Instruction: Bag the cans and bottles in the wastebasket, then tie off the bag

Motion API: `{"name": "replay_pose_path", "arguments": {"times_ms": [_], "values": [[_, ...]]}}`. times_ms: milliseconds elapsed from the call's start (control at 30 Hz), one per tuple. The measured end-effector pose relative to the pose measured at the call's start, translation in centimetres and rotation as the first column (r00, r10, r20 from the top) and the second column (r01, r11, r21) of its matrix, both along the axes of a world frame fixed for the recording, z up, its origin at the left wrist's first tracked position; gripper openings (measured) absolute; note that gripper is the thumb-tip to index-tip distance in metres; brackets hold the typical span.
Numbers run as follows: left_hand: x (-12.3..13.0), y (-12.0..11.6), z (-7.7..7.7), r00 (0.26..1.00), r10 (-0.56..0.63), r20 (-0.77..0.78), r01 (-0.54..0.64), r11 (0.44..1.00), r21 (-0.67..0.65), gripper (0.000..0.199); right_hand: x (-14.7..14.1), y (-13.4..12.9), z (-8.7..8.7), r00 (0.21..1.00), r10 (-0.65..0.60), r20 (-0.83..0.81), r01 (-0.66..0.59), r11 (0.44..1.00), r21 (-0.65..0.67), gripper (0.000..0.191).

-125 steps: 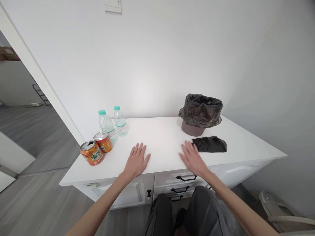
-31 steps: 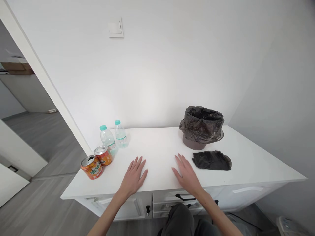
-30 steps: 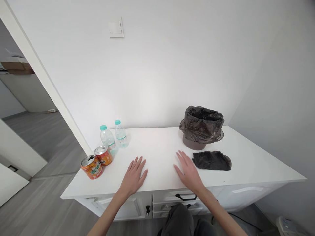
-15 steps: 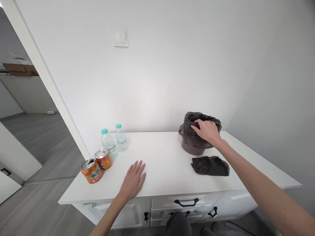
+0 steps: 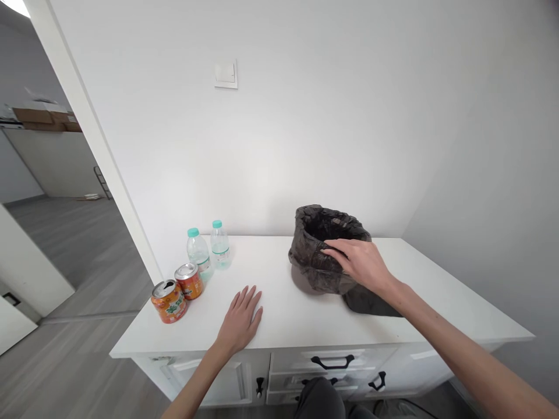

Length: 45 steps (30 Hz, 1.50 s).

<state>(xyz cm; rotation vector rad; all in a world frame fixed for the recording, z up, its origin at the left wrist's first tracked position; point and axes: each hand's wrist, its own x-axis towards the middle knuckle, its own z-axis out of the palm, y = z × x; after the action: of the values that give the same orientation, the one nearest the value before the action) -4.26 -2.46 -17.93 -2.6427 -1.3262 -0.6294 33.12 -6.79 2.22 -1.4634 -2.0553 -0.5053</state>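
A small brown trash can (image 5: 301, 280), lined with a black plastic bag (image 5: 312, 256), stands upright on the white cabinet top. My right hand (image 5: 360, 262) grips its near rim through the liner, thumb outside and fingers at the edge. Partly covered by the can and my forearm, a folded black bag (image 5: 371, 304) lies flat at the front. My left hand (image 5: 241, 321) rests palm down on the cabinet top, fingers stretched out and holding nothing. To its left are two orange drink cans (image 5: 169, 304) and two clear bottles (image 5: 220, 247) with teal caps.
The white cabinet top (image 5: 271, 273) runs along a wall with a light switch (image 5: 226, 74). Drawers with black handles (image 5: 332, 362) are below its front edge. On the left, past a white door frame, lies a grey floor.
My right hand has pulled the trash can left and nearer, so it now overlaps the folded bag in view. My left hand stays flat. The view has shifted slightly.
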Motion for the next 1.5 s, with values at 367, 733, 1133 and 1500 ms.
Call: {"name": "replay_pose_path", "arguments": {"times_ms": [367, 733, 1133, 1500], "values": [[0.1, -0.4, 0.2, 0.999, -0.011, 0.038, 0.010, 1.000, 0.005, 0.051, -7.9, -2.3, 2.3, 0.959, 0.274, 0.078, -0.273, 0.962, -0.022, 0.038], [0.5, -0.6, 0.9, 0.999, -0.015, 0.048, 0.016, 1.000, -0.014, 0.044, -8.9, -3.5, 1.6, 0.945, 0.318, -0.077, -0.318, 0.948, 0.019, 0.039], [0.4, -0.5, 0.7, 0.999, -0.012, 0.031, 0.013, 0.999, -0.030, 0.045, -7.3, -4.8, -13.5, 0.817, -0.072, -0.573, -0.135, 0.941, -0.310, 0.087], [0.6, -0.7, 0.9, 0.999, -0.012, 0.047, 0.013, 0.999, -0.041, 0.049, -2.2, -3.8, -20.4, 0.912, -0.065, -0.406, -0.094, 0.928, -0.360, 0.086]]}}
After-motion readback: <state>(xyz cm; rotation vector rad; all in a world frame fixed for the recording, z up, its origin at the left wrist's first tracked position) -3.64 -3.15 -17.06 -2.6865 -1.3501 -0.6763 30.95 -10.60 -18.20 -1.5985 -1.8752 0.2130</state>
